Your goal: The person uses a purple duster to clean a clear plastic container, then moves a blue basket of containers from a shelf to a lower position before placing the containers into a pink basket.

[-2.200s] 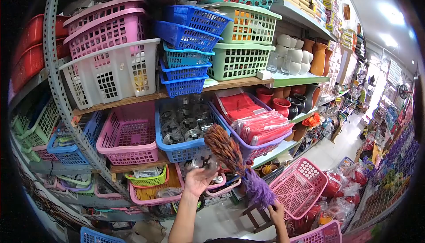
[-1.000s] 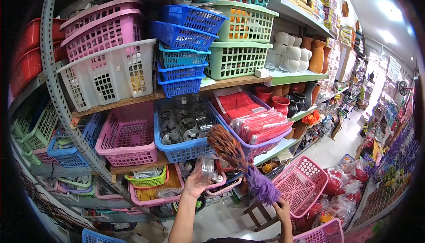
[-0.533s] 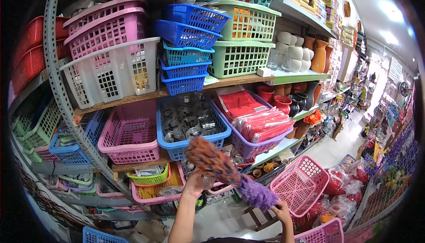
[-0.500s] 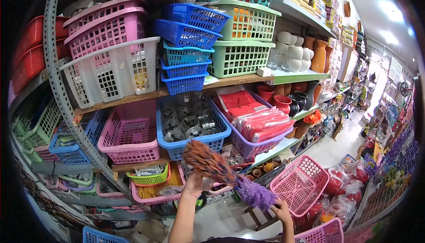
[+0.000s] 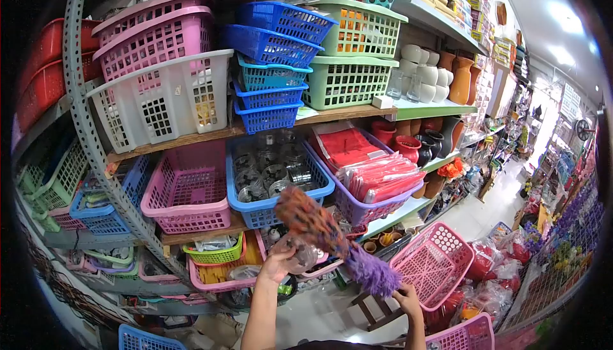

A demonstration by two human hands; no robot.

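Observation:
My left hand [image 5: 276, 267] is closed around a clear round container [image 5: 302, 258], its open end tilted toward the duster. A fluffy duster [image 5: 319, 223], orange-brown at its far end and purple near my grip, slants across the view. My right hand [image 5: 407, 301] grips the duster's purple end, and the handle is mostly hidden. The orange-brown fluff passes just above the container and overlaps it in this view. Behind the duster, a blue basket [image 5: 258, 218] on the shelf holds several similar clear containers.
A pink basket [image 5: 185, 223] and a purple basket [image 5: 377, 212] of red packets flank the blue one. Stacked baskets fill the shelf above, behind a metal upright [image 5: 96, 126]. Another pink basket [image 5: 434, 264] sits at the lower right, beside bagged red goods [image 5: 485, 257].
The clear container has turned and now shows beside the duster in my left hand. The duster's far end has shifted slightly right and is blurred by motion.

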